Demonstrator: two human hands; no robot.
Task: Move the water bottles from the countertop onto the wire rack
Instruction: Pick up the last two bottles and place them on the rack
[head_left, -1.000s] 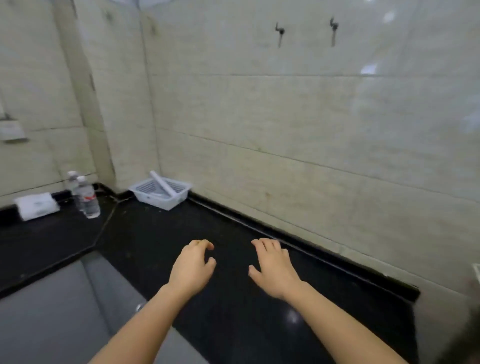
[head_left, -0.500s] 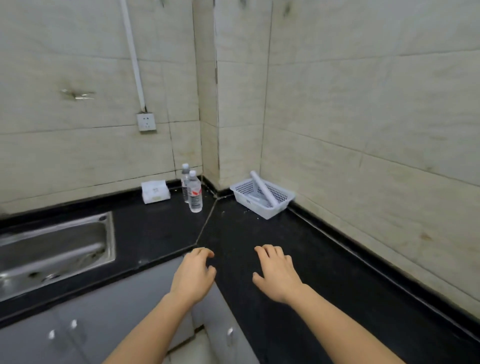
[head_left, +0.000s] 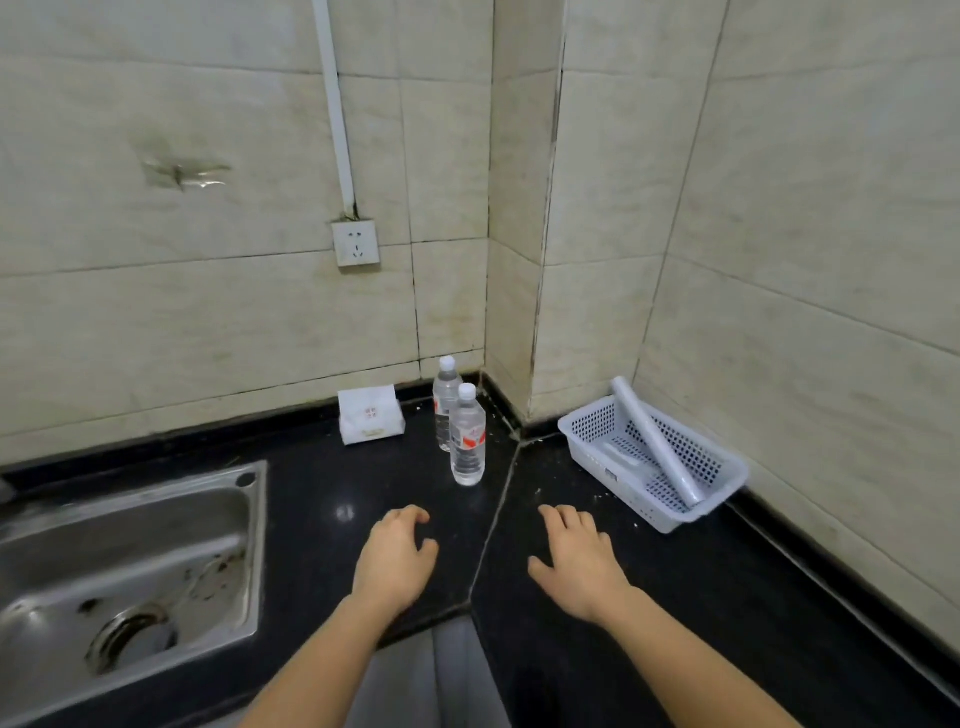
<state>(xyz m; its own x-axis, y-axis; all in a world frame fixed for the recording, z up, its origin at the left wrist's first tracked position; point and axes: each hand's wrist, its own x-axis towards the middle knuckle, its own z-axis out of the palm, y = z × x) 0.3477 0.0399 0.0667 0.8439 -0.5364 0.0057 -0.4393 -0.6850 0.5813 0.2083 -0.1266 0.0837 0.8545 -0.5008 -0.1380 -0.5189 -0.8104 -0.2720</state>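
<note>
Two clear water bottles with white caps and red-and-white labels stand upright on the black countertop (head_left: 322, 499) near the corner. The nearer bottle (head_left: 467, 436) is in front of the farther bottle (head_left: 444, 395), which it partly hides. My left hand (head_left: 395, 558) hovers palm down just in front of the nearer bottle, fingers curled loosely, holding nothing. My right hand (head_left: 576, 564) hovers to the right of it, fingers spread, also holding nothing. No wire rack is in view.
A white plastic basket (head_left: 587, 423) with a white roll (head_left: 654, 441) in it sits against the right wall. A white tissue pack (head_left: 370, 415) lies left of the bottles. A steel sink (head_left: 130, 561) is sunk into the counter at left. A wall socket (head_left: 356, 243) hangs above.
The view has swung left and closer to the corner, so the bottles, the basket and the sink now sit nearer the middle. Both hands keep the same open pose, now close to the bottles.
</note>
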